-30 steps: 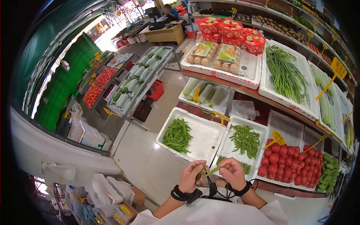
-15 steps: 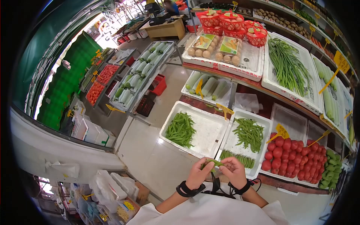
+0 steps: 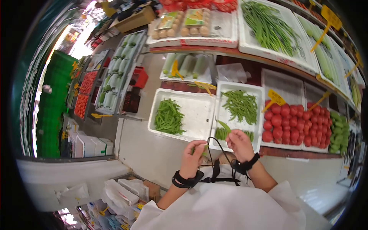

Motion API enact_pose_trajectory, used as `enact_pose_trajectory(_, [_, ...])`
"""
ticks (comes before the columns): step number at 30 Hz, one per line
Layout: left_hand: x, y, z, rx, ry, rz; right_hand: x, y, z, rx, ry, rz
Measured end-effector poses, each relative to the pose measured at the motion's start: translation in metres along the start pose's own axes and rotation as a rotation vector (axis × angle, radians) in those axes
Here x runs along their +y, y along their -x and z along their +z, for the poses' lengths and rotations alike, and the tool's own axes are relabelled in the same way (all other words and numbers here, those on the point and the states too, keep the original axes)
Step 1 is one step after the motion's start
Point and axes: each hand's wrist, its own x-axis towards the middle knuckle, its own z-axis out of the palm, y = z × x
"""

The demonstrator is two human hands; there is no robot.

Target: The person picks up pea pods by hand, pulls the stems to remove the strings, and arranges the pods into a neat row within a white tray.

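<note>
In the head view, the right hand (image 3: 239,143) has thumb and fingers pinched together on the end of one pod (image 3: 223,125), its free end pointing up and leftward over the right box (image 3: 222,114). The left hand (image 3: 193,156) is half curled, thumb against fingers, with some greens (image 3: 206,149) showing at the fingertips; how many pieces it has, I cannot tell. The hands are apart, and a black cord (image 3: 210,141) loops up between them, just beside the left fingertips. Each wrist wears a black band (image 3: 188,180).

The right box has a loose heap of pods (image 3: 240,105) in its upper part and a neat row (image 3: 221,134) of them lower down. The right hand is in front of the row and hides its middle. Just beside, the left box (image 3: 197,115) has a pile (image 3: 168,117) of pods at its left side, its other half bare white.

To the right are tomatoes (image 3: 285,120) in two boxes, a yellow tag (image 3: 276,97) leaning over them, then green vegetables (image 3: 339,132). Behind the boxes lie pale gourds (image 3: 188,66); on the shelf above are egg packs (image 3: 165,32) and a box of long green stalks (image 3: 266,28). A red crate (image 3: 139,76) is on the floor farther left, beside a sloping stand of vegetables (image 3: 115,76). The white garment (image 3: 222,207) fills the bottom.
</note>
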Motion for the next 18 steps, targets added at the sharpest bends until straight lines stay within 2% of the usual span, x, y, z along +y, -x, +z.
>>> enact_pose_trajectory(4, [-0.005, -0.003, -0.004, 0.007, 0.023, -0.02, 0.017, -0.031, -0.06, 0.099, -0.157, 0.038])
enact_pose_trajectory(5, [-0.007, -0.003, -0.004, 0.006, 0.013, -0.013, 0.027, -0.041, -0.077, 0.211, -0.204, 0.051])
enact_pose_trajectory(11, [-0.012, -0.004, 0.0, 0.035, -0.041, -0.008, 0.118, -0.081, -0.217, 0.541, -0.465, 0.098])
enact_pose_trajectory(14, [-0.016, -0.007, 0.001, 0.04, -0.084, -0.015, 0.151, -0.089, -0.26, 0.69, -0.622, 0.081])
enact_pose_trajectory(18, [-0.019, -0.011, 0.01, 0.066, -0.137, -0.04, 0.174, -0.099, -0.274, 0.955, -0.905, 0.05])
